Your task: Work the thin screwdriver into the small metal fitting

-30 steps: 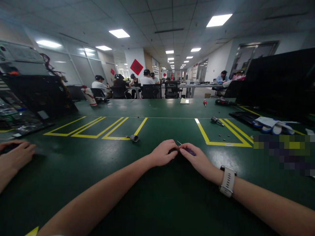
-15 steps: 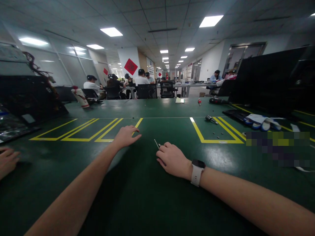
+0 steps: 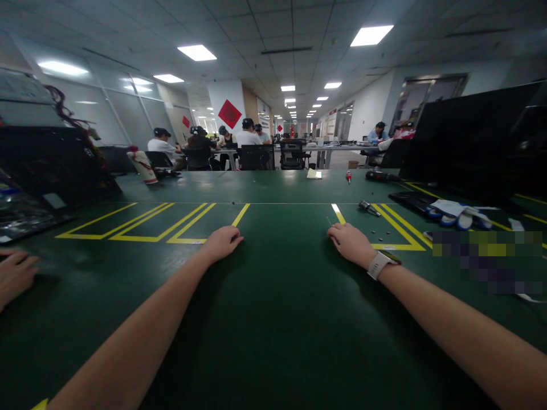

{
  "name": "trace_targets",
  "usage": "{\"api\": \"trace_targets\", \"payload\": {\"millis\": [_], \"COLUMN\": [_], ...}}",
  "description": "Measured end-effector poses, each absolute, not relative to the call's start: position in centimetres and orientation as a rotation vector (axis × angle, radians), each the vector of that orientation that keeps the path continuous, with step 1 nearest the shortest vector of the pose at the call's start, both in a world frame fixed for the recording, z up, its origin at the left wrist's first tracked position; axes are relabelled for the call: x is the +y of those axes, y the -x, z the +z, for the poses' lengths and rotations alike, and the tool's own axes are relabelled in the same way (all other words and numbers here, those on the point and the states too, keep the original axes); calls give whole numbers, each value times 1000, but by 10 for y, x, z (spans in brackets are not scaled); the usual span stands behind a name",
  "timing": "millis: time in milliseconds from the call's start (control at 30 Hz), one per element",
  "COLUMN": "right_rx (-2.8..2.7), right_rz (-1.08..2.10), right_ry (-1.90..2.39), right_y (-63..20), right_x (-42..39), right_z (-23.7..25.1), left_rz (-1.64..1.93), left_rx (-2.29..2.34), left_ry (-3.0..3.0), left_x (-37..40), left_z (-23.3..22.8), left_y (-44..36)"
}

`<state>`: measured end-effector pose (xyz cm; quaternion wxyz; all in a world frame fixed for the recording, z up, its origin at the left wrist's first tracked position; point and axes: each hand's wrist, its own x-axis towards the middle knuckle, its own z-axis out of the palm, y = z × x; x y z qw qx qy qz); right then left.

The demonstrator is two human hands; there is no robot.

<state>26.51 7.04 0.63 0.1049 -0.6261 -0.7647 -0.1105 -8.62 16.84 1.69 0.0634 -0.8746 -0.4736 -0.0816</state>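
Note:
My left hand (image 3: 223, 244) rests on the green table (image 3: 273, 307) beside a yellow tape line. Its fingers are curled in with the thumb close by, and nothing shows in them. My right hand (image 3: 351, 244), with a pale watch at the wrist, is closed at the left side of the right taped outline. From its fingers pokes the thin tip of a slim metal tool (image 3: 329, 220); the rest is hidden in the hand. Several small dark pieces (image 3: 380, 239) lie just right of this hand, and a short metal-and-black tool part (image 3: 369, 208) lies beyond them.
White-and-blue gloves (image 3: 459, 212) lie at the right before a large dark screen (image 3: 478, 136). At the back are a red screwdriver (image 3: 349, 177), a black power drill (image 3: 382, 176) and a notepad (image 3: 314, 174). Another person's hand (image 3: 17, 274) is at the left edge, below dark equipment (image 3: 51, 171).
My right hand has moved right and away from me, carrying the slim metal tool to the right taped outline. My left hand's fingers have curled in from a spread pose.

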Motion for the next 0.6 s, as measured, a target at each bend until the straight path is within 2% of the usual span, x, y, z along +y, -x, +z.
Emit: {"api": "trace_targets", "payload": {"millis": [200,367,600], "right_rx": [-2133,-2114,-2074], "right_rz": [-358,-370,-367], "right_ry": [1992,1996,1986], "right_y": [-287,-283,-285], "right_x": [70,69,69], "right_z": [3,1,-3], "left_rz": [-207,-299,-360], "left_rx": [-1645,-1650,-1105], "left_ry": [2476,2570,3072], "left_x": [154,112,18], "left_z": [18,14,9], "left_y": [69,18,-49]}}
